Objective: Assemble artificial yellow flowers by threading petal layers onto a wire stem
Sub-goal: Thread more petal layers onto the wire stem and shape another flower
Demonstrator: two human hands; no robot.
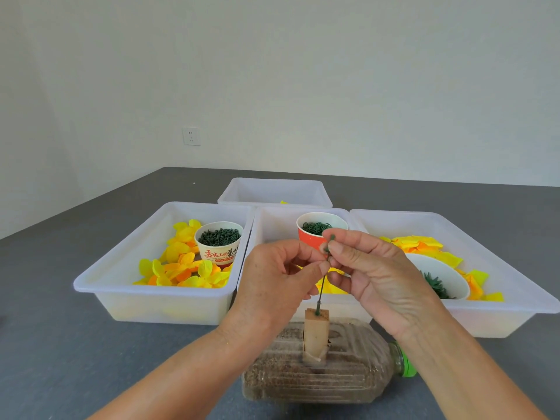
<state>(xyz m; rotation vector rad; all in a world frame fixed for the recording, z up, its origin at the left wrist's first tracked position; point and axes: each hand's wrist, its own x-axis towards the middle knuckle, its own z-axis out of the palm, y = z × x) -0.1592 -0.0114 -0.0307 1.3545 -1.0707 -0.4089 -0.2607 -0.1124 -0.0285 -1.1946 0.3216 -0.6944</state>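
A thin green wire stem stands upright in a wooden block set into a sand-filled bottle. My left hand pinches the stem near its top. My right hand pinches a small green plastic piece at the stem's tip. Yellow and orange petal layers lie in the left tray. More yellow petals lie in the right tray.
A white paper cup of dark green parts stands in the left tray. A red cup of green rings stands in the middle tray. A white bowl of green pieces sits in the right tray. Another white tray stands behind.
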